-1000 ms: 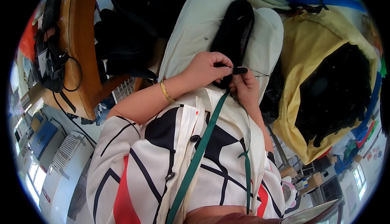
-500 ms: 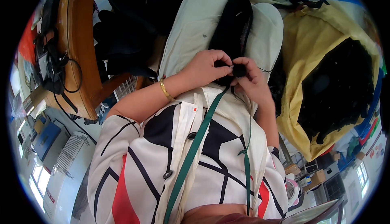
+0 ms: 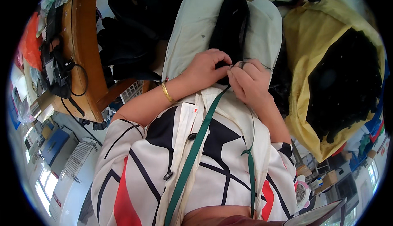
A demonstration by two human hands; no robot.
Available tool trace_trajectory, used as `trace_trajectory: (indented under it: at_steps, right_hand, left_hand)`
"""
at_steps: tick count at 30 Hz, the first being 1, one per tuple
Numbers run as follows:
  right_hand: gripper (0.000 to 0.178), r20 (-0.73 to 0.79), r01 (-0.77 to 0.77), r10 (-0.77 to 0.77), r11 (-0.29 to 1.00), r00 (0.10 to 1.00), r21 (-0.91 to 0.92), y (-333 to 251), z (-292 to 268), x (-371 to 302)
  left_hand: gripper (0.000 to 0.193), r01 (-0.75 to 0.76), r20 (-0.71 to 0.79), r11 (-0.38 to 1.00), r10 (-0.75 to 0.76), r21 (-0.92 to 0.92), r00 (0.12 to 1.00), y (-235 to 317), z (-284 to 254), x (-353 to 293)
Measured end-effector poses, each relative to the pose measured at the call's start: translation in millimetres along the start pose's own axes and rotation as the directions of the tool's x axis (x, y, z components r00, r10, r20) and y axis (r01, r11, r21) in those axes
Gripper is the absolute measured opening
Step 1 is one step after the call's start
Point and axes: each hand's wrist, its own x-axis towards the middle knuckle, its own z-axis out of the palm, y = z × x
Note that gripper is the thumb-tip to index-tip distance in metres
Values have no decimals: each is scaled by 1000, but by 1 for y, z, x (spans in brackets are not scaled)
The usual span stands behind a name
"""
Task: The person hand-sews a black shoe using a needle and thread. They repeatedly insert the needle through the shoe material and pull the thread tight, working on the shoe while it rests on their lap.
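Note:
A long black shoe-shaped piece (image 3: 230, 25) lies on the pale cloth over my lap, its near end hidden under my hands. My left hand (image 3: 208, 67), a gold bracelet at its wrist, has thumb and forefinger pinched at that near end; what they hold is too small to name. Fingertip to fingertip with it, my right hand (image 3: 250, 76) is closed, back of the hand up. A thin black thread (image 3: 268, 67) trails out to the right of its fingers, and a dark band circles one finger.
A wooden table (image 3: 84, 58) with cables and small items stands at left. Beside it are several black shoe-like pieces (image 3: 127, 33). To my right sits a yellow sack (image 3: 303, 33) full of black pieces (image 3: 344, 87). Green straps (image 3: 196, 144) hang down my front.
My right hand has turned over and closed, so its back now shows. A round black thing seen at its fingers is now out of sight. My left hand keeps its pinch.

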Motion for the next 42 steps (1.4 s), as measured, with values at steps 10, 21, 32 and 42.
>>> trace_trajectory:
  at_steps: [10,21,32,42]
  right_hand:
    - [17,291,-359,802,-103,521,928,20,-69,-23]
    - [17,-122,323,872,-43,473,945,89,-238,-98]
    - [12,147,-595,797,300,586,745,65,-76,-43]
    - [16,513,-562,379,784,770,265,45,-18,-23]
  left_hand:
    - [17,-310,28,920,312,240,950,-6,-1,-9]
    - [16,-439,-3,817,474,375,880,-5,6,-6]
    - [23,-528,17,685,603,502,798,-13,8,-3]
    - [31,-528,-9,722,594,447,804,-18,7,-6]
